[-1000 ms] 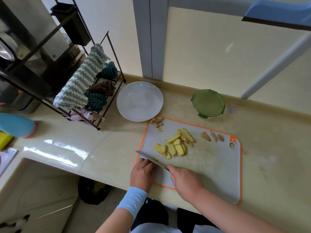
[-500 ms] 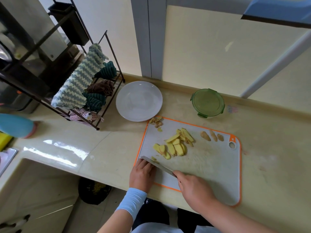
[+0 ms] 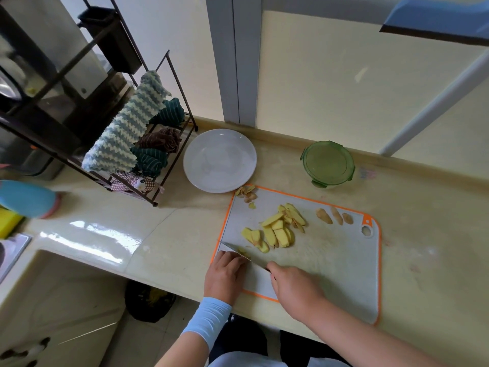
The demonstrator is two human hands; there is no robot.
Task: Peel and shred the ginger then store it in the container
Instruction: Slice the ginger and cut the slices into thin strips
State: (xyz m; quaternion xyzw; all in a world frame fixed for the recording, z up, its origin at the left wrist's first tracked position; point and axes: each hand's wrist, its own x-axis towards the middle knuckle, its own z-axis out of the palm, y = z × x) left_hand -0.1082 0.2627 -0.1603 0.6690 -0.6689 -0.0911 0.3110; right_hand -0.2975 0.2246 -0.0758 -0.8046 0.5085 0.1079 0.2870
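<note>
Counter (image 3: 158,234), front edge: cutting board (image 3: 330,260) | right hand (image 3: 293,287) fingers clamped on knife (image 3: 230,247) | left hand (image 3: 225,274) fingers curled, pinning ginger piece (image 3: 242,252) | slices (image 3: 275,231) mid-board.

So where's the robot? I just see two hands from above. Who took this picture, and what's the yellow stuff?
There is no robot here, just a person. The camera sits on their head and looks down, so you see what they see. The right hand grips a knife. The left hand rests beside the blade, with a small ginger bit by its fingers; I cannot tell whether it pinches it. Both work at a cutting board with an orange edge. The yellow stuff is ginger slices, with peel scraps at the board's far corner. Behind the board stand a white plate and a green-lidded container, closed.
</note>
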